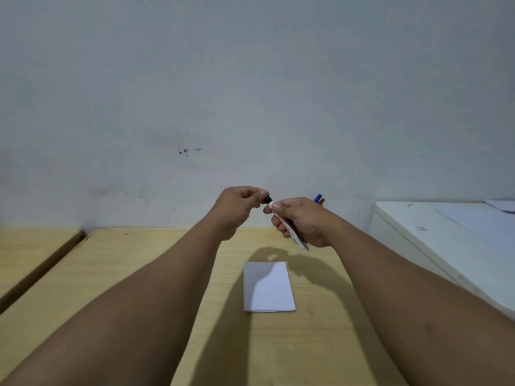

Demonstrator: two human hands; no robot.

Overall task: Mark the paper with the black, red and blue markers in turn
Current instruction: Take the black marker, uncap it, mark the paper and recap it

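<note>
A white folded paper (269, 286) lies flat on the wooden table (139, 274), below both hands. My right hand (302, 221) grips the white barrel of the black marker (291, 231), held up above the table and slanting down to the right. My left hand (237, 207) pinches the marker's black cap (267, 200) at its upper end. The cap still touches the barrel. Behind my right hand, the blue marker's cap (317, 198) and the red marker's cap (321, 202) stick up; their bodies are hidden.
A white cabinet or appliance (446, 240) stands at the right, with sheets of paper (490, 218) on top. A second wooden surface (30, 246) sits to the left across a dark gap. A pale wall rises right behind the table.
</note>
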